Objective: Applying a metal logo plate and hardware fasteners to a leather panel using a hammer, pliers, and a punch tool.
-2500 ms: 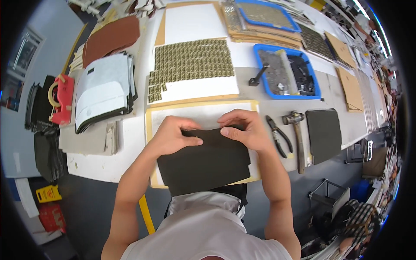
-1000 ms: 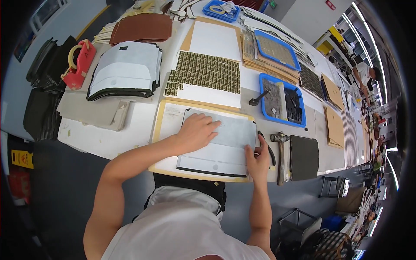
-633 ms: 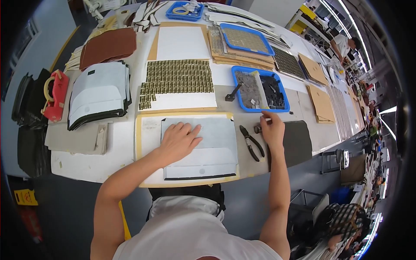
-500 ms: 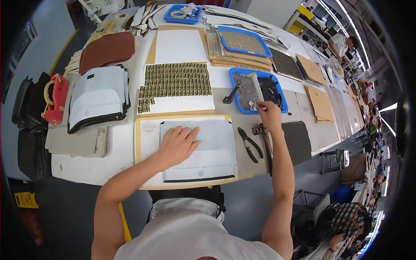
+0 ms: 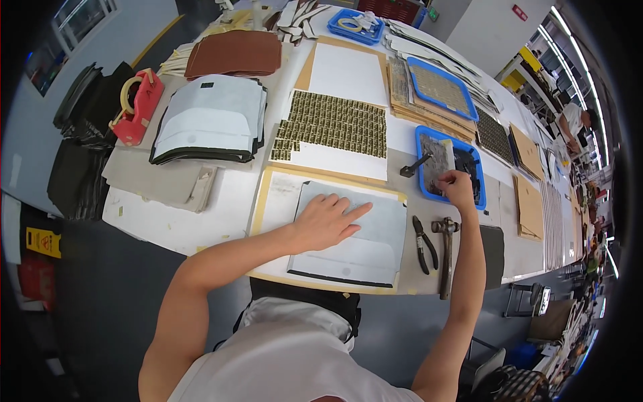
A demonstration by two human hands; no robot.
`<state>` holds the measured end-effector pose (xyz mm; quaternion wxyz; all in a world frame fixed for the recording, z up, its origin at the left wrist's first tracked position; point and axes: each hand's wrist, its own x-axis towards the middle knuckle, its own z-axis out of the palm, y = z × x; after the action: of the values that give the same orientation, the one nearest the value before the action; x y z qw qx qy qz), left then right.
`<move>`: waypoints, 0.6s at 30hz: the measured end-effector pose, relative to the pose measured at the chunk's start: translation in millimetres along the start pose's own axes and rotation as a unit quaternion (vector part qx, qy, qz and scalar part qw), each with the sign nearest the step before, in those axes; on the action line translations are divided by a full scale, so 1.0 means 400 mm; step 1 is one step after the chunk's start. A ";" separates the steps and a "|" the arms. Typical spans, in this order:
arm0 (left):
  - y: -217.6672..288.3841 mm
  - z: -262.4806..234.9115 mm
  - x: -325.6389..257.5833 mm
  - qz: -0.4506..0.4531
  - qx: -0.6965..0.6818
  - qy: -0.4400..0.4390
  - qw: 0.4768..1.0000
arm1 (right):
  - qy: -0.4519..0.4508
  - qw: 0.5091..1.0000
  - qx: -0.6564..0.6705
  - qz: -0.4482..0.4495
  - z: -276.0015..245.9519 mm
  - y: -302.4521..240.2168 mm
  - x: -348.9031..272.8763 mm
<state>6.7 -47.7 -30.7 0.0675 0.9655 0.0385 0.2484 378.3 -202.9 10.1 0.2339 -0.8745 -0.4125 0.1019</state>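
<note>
Now the left hand (image 5: 326, 223) lies flat on the pale panel (image 5: 375, 238), its fingers spread and not gripping. The panel sits on a board (image 5: 273, 208) with yellow edges, at the near side of the table. The right hand (image 5: 457, 190) is over the near end of a blue tray (image 5: 420, 164) of grey and black bits. Its fingertips are close together, but I cannot tell if they pinch a bit. A black tool (image 5: 416, 165) is at the tray's left side, its handle over the rim. Pliers (image 5: 423, 246) and a hammer (image 5: 446, 258) lie between the panel and the right arm, which hides part of a dark sheet (image 5: 494, 258). Past the board are rows of little squares (image 5: 335, 124). More panels (image 5: 207, 114) are piled to the left, near a red tape holder (image 5: 138, 110).
</note>
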 end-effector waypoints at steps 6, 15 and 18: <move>-0.007 0.016 0.003 0.002 -0.017 -0.027 1.000 | 0.097 0.894 0.423 0.107 0.011 -0.028 -0.065; -0.013 0.008 0.000 -0.025 -0.052 -0.018 0.998 | 0.010 0.779 0.621 0.084 0.041 -0.139 -0.189; -0.009 0.002 -0.001 -0.031 -0.058 -0.010 0.998 | 0.000 0.778 0.622 0.081 0.073 -0.178 -0.209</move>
<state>6.4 -44.2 -32.1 0.1315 0.9608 0.0536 0.2382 266.0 -218.5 18.6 0.7180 -0.5686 -0.1868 0.3553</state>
